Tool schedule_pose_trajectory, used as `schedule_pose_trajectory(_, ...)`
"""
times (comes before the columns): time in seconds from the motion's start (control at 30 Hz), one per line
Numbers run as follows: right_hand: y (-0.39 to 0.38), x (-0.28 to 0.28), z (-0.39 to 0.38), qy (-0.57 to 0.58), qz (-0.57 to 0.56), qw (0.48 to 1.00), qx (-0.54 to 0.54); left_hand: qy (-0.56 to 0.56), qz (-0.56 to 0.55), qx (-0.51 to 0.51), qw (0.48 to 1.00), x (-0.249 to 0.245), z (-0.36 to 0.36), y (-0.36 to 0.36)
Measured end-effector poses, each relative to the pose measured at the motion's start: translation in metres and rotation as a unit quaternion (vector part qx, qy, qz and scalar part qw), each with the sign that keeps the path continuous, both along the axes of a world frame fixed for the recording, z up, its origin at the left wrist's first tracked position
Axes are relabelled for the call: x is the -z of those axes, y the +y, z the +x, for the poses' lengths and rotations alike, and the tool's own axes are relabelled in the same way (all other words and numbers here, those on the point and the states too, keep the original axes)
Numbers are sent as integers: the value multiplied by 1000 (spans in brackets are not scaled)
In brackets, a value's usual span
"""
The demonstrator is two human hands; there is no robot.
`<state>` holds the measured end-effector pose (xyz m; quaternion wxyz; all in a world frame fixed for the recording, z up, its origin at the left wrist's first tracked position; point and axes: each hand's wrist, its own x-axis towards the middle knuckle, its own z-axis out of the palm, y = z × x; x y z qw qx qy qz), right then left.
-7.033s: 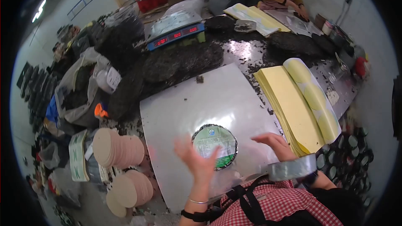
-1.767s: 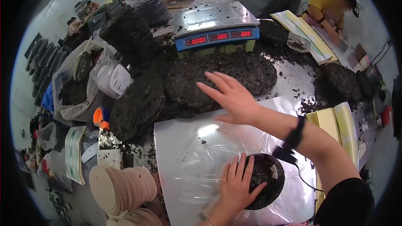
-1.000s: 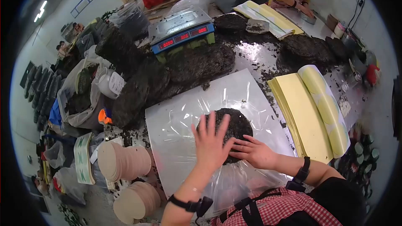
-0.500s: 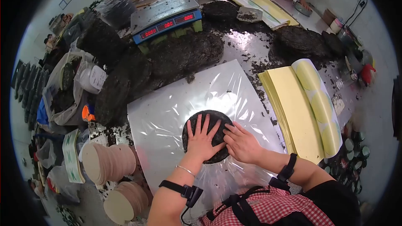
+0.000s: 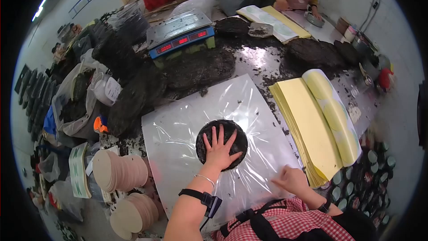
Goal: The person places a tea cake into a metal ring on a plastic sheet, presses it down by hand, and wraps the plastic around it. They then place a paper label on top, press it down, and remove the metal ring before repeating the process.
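L hand [image 5: 217, 155], wide, lies flat on disc [image 5: 239, 143]; R hand [image 5: 290, 179], curled, hold unclear, nr near-R corner of sheet [image 5: 232, 88], disc to its L.

The left hand [image 5: 219, 151] is flat, palm down, with its fingers spread wide. The left arm [image 5: 187, 212] reaches forward. The right hand [image 5: 292, 179] is well apart from it, fingers curled in, close to the body.
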<state>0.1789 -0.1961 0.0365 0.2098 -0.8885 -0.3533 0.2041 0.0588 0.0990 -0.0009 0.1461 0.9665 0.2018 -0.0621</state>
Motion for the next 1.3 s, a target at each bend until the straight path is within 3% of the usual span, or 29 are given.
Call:
schedule_pose_trajectory(0.03,0,-7,-12,56,-77,991,-90,-24,18,-7,1000,4,-1,-2)
schedule_pose_trajectory(0.07,8,-21,0,241,31,964,-106,-23,25,-7,999,6,-1,-2)
schedule_pose_trajectory(0.1,-1,-33,11,239,33,965,-106,-16,25,-5,1000,13,-1,0)
schedule_pose_trajectory(0.13,-16,-43,25,486,267,821,-138,-49,43,-9,998,5,0,-1)
schedule_pose_trajectory(0.17,-30,-51,23,669,465,561,-145,-76,59,-8,995,-3,-5,-6)
schedule_pose_trajectory(0.23,-25,-69,-2,559,406,702,-175,-94,-7,-30,995,-24,-16,-10)
schedule_pose_trajectory(0.27,-16,-46,-11,292,283,869,-283,-125,-78,-64,987,-39,-13,-10)
schedule_pose_trajectory(0.3,-6,-11,-22,-10,134,927,-349,-359,-163,-128,910,-87,-29,-46)
schedule_pose_trajectory(0.33,6,8,-27,-127,127,882,-435,-366,-337,-173,850,-139,-56,-82)
schedule_pose_trajectory(0.37,17,24,-35,-236,117,819,-509,-389,-365,-49,844,-145,-90,-118)
schedule_pose_trajectory(0.4,34,36,-43,-306,106,825,-463,-288,-495,136,808,-160,-114,-142)
schedule_pose_trajectory(0.43,53,40,-49,-374,94,825,-414,-286,-498,126,809,-141,-128,-164)
schedule_pose_trajectory(0.5,88,34,-48,-343,136,852,-372,-256,-621,40,740,-73,-144,-200)
schedule_pose_trajectory(0.57,117,25,-50,-309,176,878,-320,-261,-313,-208,889,7,-161,-200)
schedule_pose_trajectory(0.6,127,17,-51,-270,167,898,-304,-301,-215,-226,901,11,-156,-188)
schedule_pose_trajectory(0.63,135,11,-50,-230,157,917,-287,-338,-116,-242,902,9,-146,-171)
schedule_pose_trajectory(0.8,171,20,-41,-218,125,925,-284,-415,-14,-180,892,-40,-53,-67)
schedule_pose_trajectory(0.83,167,19,-36,-217,122,928,-276,-298,-23,-188,936,-33,-41,-40)
schedule_pose_trajectory(0.87,157,16,-24,-122,188,923,-313,-179,-29,-193,964,-26,-32,-26)
schedule_pose_trajectory(0.93,125,14,-1,50,338,886,-314,-151,33,-173,973,-20,-26,-19)
schedule_pose_trajectory(0.97,121,6,4,44,338,887,-310,-126,96,-165,973,-16,-23,-17)
schedule_pose_trajectory(1.0,119,-6,12,-5,340,935,-103,-171,146,-137,965,-14,-25,-19)
schedule_pose_trajectory(1.03,117,-9,16,-50,326,937,114,-172,141,-136,965,-26,-18,-19)
schedule_pose_trajectory(1.1,150,28,28,19,334,930,152,-308,238,-27,921,-41,-8,-22)
schedule_pose_trajectory(1.13,166,38,33,47,239,968,61,-304,230,-23,924,-35,-9,-18)
schedule_pose_trajectory(1.17,177,44,38,76,140,987,-35,-240,99,-65,964,-29,-12,-10)
schedule_pose_trajectory(1.2,184,43,43,80,134,987,-36,-171,-32,-108,979,-23,-14,-3)
schedule_pose_trajectory(1.23,192,39,46,36,171,980,-97,-167,-36,-113,979,-36,-5,5)
schedule_pose_trajectory(1.3,197,21,32,1,202,966,-162,38,-93,-227,969,-58,15,15)
